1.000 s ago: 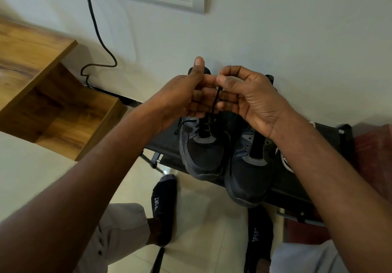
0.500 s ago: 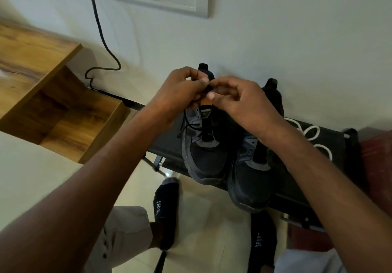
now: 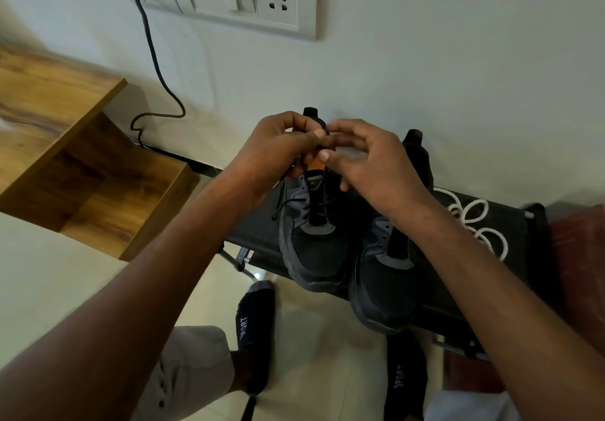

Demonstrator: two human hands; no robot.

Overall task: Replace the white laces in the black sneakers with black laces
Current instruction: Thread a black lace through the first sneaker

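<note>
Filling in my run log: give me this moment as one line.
left hand: pinches black lace | right hand: pinches black lace | left sneaker: laced | white laces: on rack

Pale wall [image 3: 425, 60], wooden shelf [image 3: 59, 99]

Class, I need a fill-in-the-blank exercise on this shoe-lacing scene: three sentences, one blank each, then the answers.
1. Both hands, the left hand and the right hand, work above the ____ of the two sneakers.
2. The loose laces lying on the black rack are ____ in colour.
3. The cable on the wall runs down from the ____ plate.

Answers: left; white; switch
</note>
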